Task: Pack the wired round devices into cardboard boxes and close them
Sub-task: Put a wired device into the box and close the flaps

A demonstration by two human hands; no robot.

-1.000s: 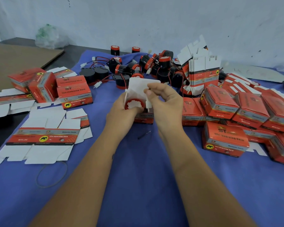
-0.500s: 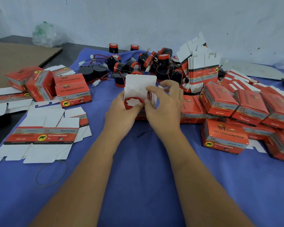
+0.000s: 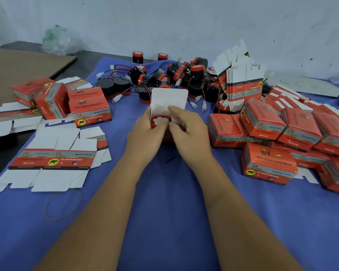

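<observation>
The round device (image 3: 160, 121), red-rimmed with a white face, sits in the mouth of an open cardboard box (image 3: 169, 101) at the middle of the blue cloth (image 3: 168, 212), the box's white lid flap standing up behind it. The left hand (image 3: 146, 133) grips the box's left side; the right hand (image 3: 188, 131) curls its fingers round the right side. Loose wired devices (image 3: 184, 75) lie heaped beyond. Closed boxes (image 3: 268, 163) crowd the right, flat blanks (image 3: 53, 161) the left.

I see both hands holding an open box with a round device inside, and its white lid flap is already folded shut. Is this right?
Not quite. In the head view, both hands, left hand and right hand, hold the box with the round device inside, but the white lid flap stands up, open.
</observation>
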